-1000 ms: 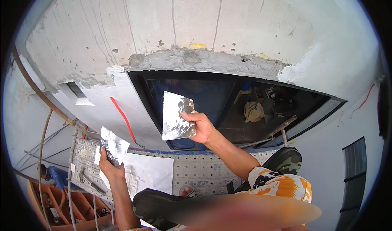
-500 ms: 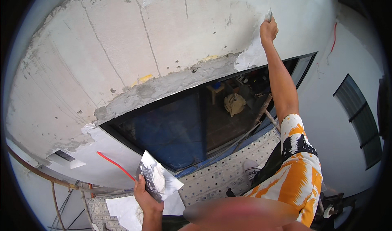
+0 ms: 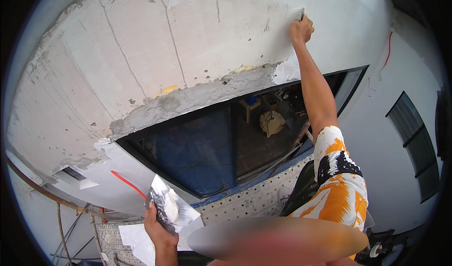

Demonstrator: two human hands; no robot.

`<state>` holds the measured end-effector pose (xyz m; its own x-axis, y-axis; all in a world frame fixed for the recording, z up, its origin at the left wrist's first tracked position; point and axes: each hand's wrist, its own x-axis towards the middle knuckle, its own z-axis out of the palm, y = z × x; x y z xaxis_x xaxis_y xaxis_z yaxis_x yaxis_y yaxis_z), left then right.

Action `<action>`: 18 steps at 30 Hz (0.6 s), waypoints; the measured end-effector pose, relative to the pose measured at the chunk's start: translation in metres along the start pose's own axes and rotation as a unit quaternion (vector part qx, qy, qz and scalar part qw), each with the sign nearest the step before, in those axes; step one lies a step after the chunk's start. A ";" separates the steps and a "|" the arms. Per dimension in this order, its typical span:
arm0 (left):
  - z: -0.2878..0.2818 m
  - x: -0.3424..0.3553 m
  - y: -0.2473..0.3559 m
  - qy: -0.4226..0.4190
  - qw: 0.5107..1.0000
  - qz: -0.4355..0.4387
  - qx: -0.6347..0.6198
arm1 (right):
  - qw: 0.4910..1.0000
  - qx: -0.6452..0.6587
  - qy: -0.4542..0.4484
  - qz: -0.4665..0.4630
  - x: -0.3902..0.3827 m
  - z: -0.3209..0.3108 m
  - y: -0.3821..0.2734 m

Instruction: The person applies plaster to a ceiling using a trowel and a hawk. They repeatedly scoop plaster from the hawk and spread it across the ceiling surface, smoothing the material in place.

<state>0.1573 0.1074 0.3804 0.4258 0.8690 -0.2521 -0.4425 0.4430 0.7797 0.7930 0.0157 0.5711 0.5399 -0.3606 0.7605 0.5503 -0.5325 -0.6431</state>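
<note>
Holding a thin blade (image 3: 302, 13) at the pale wall (image 3: 226, 35) in the upper right of the frame, a worker's right hand (image 3: 302, 29) closes tightly, while the left hand (image 3: 161, 227) curls firmly around a metal plate (image 3: 157, 212) bearing white paste (image 3: 171, 209) at lower left. A dark-framed glass opening (image 3: 193, 148) spans the centre, above a perforated platform (image 3: 254, 197).

Bare R hand (image 3: 302, 29) raised high, fwd, fingers (image 3: 309, 24) curled in; bare R forearm (image 3: 316, 87) extended, elbow approx. straight. Bare L hand (image 3: 161, 230) low, gripping; bare L forearm (image 3: 166, 256) approx. vert. below it.
</note>
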 end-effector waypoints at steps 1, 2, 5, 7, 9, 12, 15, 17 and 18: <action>0.000 0.001 0.000 -0.006 1.000 0.011 -0.005 | 0.999 0.004 -0.015 -0.050 -0.011 0.004 -0.003; 0.001 0.002 0.000 0.006 1.000 0.010 0.005 | 0.996 0.019 -0.034 -0.078 -0.017 0.007 -0.004; 0.005 0.005 -0.002 0.018 1.000 0.012 0.007 | 0.986 0.062 -0.099 -0.120 -0.023 0.008 0.011; 0.006 0.004 -0.002 0.000 1.000 0.005 -0.018 | 0.998 0.053 0.000 -0.039 -0.007 0.005 0.026; 0.007 0.004 -0.001 0.025 1.000 0.001 -0.006 | 0.999 -0.014 0.026 -0.028 0.004 0.010 0.030; 0.008 0.007 -0.003 0.021 1.000 0.001 0.007 | 0.996 -0.016 -0.006 -0.092 -0.005 0.020 0.029; 0.010 0.015 -0.009 0.002 1.000 -0.009 0.004 | 0.973 0.014 -0.145 -0.179 -0.026 0.014 0.034; 0.010 0.019 -0.011 -0.009 1.000 -0.019 -0.005 | 0.991 0.034 0.024 -0.126 -0.018 0.000 0.047; 0.009 0.020 -0.012 -0.010 1.000 -0.023 -0.010 | 0.995 0.020 0.075 -0.070 -0.005 -0.007 0.051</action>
<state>0.1783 0.1176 0.3716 0.4612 0.8432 -0.2762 -0.4376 0.4869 0.7559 0.8138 -0.0153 0.5349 0.3569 -0.3971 0.8456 0.6403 -0.5551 -0.5309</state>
